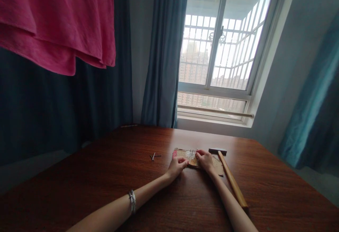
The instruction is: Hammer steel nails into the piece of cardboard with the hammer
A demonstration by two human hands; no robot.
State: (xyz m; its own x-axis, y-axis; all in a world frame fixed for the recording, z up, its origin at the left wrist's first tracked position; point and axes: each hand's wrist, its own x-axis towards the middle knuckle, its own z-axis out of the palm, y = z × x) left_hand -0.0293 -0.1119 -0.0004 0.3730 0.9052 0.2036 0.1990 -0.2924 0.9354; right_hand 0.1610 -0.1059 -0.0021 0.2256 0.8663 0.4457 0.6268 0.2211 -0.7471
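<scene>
A small tan board (182,153) with a patterned cloth under it lies on the brown wooden table (111,175), far from me. Several nails (192,152) stand upright in the board. My left hand (177,165) rests at the board's near left edge, fingers curled against it. My right hand (205,159) sits on the board just right of the nails, fingers bent and pinched near them. What the fingertips hold is too small to make out.
A hammer (230,178) with a wooden handle and dark head lies to the right of my right hand. Loose nails (154,156) lie to the left of the board. Behind the table are blue curtains (164,52) and a window (222,45); pink cloth (58,20) hangs upper left.
</scene>
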